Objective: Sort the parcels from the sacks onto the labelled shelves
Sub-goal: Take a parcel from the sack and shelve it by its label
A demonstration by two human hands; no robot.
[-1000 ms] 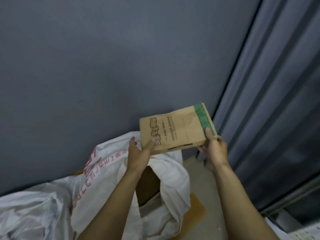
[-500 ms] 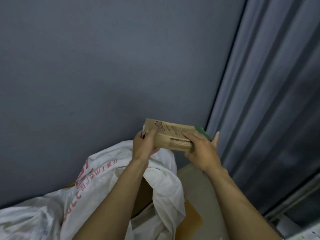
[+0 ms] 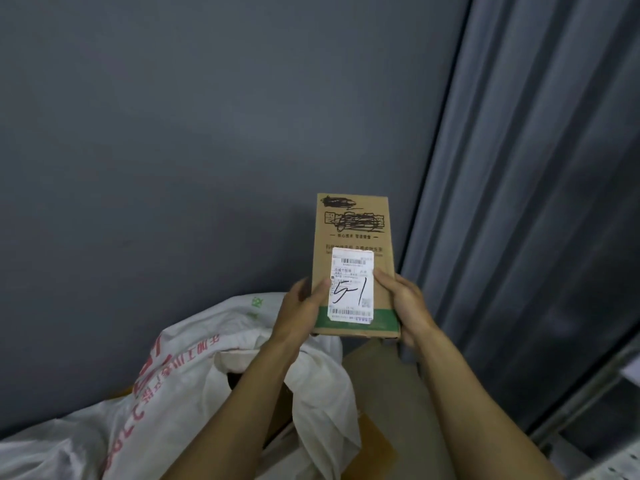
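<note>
- Both hands grip one parcel (image 3: 353,237) by its lower end, above the sack (image 3: 180,379).
- Left hand (image 3: 300,311): thumb curled onto the label (image 3: 351,284).
- Right hand (image 3: 407,303): thumb on the face, fingers behind the right edge.
- Parcel stands upright, most of it above both grips.

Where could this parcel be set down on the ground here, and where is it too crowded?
Bare floor shows only in the strip between the sack and the curtain, partly hidden by the right forearm. Left of it, that sack crowds the ground up to the wall.
</note>
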